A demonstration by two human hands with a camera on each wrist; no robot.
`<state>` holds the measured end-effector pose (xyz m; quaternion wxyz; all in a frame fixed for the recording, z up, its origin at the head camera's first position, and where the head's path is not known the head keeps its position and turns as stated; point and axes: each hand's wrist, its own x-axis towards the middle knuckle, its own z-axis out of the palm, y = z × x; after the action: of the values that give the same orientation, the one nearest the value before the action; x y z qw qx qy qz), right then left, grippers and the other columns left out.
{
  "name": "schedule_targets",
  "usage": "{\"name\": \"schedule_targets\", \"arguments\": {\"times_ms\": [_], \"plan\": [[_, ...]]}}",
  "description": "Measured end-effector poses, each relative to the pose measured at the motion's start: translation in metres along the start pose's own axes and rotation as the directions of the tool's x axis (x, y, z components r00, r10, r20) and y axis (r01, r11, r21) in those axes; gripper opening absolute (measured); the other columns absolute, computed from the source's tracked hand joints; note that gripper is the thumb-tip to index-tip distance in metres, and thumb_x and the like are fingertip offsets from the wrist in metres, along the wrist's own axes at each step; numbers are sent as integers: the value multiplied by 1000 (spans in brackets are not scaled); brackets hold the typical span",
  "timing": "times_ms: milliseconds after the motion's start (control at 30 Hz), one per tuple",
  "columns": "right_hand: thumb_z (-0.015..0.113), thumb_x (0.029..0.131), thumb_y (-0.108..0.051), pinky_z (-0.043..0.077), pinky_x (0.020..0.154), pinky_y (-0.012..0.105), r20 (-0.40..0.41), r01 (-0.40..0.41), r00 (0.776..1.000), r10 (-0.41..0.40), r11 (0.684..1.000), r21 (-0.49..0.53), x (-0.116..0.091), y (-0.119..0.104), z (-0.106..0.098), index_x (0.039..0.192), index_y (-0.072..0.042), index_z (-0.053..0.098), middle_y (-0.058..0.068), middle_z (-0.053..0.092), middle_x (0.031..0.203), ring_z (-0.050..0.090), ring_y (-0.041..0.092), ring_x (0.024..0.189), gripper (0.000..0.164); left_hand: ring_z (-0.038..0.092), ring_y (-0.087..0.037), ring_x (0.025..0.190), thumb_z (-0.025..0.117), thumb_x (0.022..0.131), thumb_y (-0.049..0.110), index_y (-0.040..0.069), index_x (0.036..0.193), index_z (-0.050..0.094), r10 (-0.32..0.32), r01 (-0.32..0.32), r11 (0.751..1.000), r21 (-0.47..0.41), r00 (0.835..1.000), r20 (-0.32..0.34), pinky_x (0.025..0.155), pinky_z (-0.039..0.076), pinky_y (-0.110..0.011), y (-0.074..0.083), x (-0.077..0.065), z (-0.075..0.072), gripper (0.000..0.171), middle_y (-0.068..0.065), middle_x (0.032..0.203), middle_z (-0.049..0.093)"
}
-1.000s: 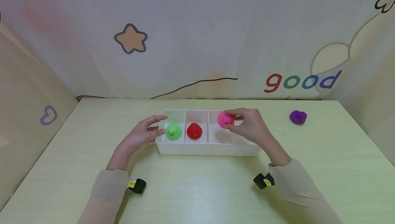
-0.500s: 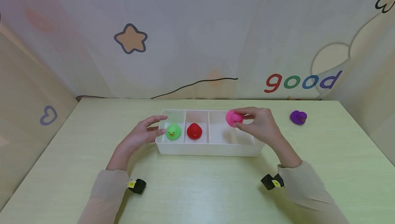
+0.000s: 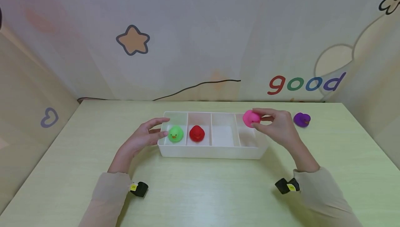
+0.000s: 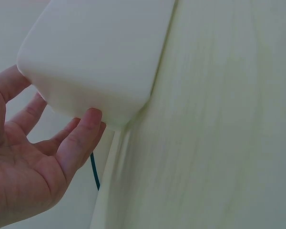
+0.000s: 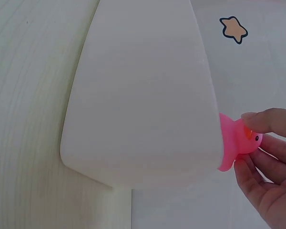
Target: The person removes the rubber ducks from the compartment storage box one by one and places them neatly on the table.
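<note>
A white divided box (image 3: pixel 209 152) stands mid-table. A green rubber duck (image 3: pixel 175 134) sits in its leftmost compartment and a red rubber duck (image 3: pixel 197 134) in the one beside it. My left hand (image 3: pixel 147 132) grips the box's left end, thumb and forefinger at the rim; in the left wrist view more fingertips (image 4: pixel 91 117) lie against the outer end wall. Between thumb and fingers, my right hand (image 3: pixel 278 124) pinches a pink rubber duck (image 3: pixel 251 118) over the rightmost compartment. The right wrist view shows the duck's base partly hidden behind the box wall.
A purple rubber duck (image 3: pixel 301 119) lies toward the table's back right, beyond my right hand. Behind the far table edge hangs a printed cloth backdrop (image 3: pixel 193 39), with cloth at both sides as well.
My right hand has carried the pink rubber duck rightward, from over the third compartment to over the rightmost one. My left hand and the box have stayed in place.
</note>
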<state>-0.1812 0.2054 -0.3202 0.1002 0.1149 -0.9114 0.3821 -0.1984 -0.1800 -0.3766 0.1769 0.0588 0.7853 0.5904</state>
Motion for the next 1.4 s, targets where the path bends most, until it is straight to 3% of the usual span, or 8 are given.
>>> {"name": "schedule_targets", "arguments": {"times_ms": [567, 700, 800, 967, 1067, 1167, 1267, 1400], "plan": [[74, 76, -8, 46, 60, 10, -99, -31, 995, 27, 999, -38, -6, 35, -29, 111, 2, 64, 21, 65, 101, 63, 35, 86, 38, 30, -35, 130, 65, 84, 26, 18, 135, 42, 6, -6, 1000, 15, 1000, 0, 93, 40, -49, 0, 2, 0, 56, -6, 145, 27], [74, 76, -9, 45, 60, 8, -114, -45, 993, 39, 998, -49, -8, 43, -35, 112, 2, 63, 23, 64, 102, 64, 7, 76, 39, 31, -34, 130, 65, 84, 25, 18, 135, 42, 6, -6, 1000, 10, 1000, -2, 93, 41, -48, 1, 2, 0, 56, -6, 145, 27], [73, 77, -9, 44, 60, 7, -117, -63, 992, 57, 997, -53, -9, 49, -41, 113, 3, 62, 25, 63, 102, 52, -14, 70, 40, 31, -34, 130, 66, 84, 24, 19, 134, 43, 1, -1, 1000, 7, 1000, -7, 92, 41, -48, 1, 2, 0, 55, -4, 144, 28], [71, 79, -12, 44, 60, 6, -113, -102, 989, 96, 993, -52, -11, 61, -51, 115, 5, 60, 29, 61, 104, 48, -19, 69, 41, 31, -34, 130, 66, 84, 25, 18, 135, 43, 4, -4, 1000, 2, 1000, -5, 92, 41, -47, 1, 2, 1, 56, -5, 144, 27], [71, 79, -15, 44, 61, 7, -112, -131, 986, 126, 991, -37, -10, 75, -56, 116, 3, 59, 29, 60, 107, 49, -17, 70, 43, 31, -34, 130, 66, 84, 25, 18, 135, 43, 5, -5, 1000, -3, 1000, -5, 92, 42, -47, 1, 1, 1, 56, -5, 144, 28], [73, 78, -20, 46, 60, 9, -110, -163, 980, 163, 987, 11, -6, 104, -60, 118, -3, 61, 23, 61, 109, 55, -8, 73, 45, 31, -34, 130, 66, 84, 25, 18, 135, 43, 6, -6, 1000, -6, 1000, -4, 92, 42, -47, 1, 1, 1, 57, -4, 144, 28], [74, 75, -35, 48, 58, 12, -113, -235, 965, 235, 972, 14, 0, 140, -62, 121, -17, 61, 12, 61, 114, 56, -3, 80, 51, 31, -33, 130, 66, 84, 25, 18, 135, 43, 9, -9, 1000, 0, 1000, -3, 92, 41, -48, 0, 1, 0, 56, -4, 144, 28], [72, 72, -48, 49, 57, 14, -119, -310, 945, 305, 950, -28, 2, 163, -66, 123, -27, 59, 4, 58, 119, 53, -9, 83, 56, 29, -34, 131, 66, 84, 27, 18, 135, 43, 15, -15, 1000, 16, 1000, 0, 93, 40, -49, -1, 1, 0, 56, -4, 145, 27]]}}
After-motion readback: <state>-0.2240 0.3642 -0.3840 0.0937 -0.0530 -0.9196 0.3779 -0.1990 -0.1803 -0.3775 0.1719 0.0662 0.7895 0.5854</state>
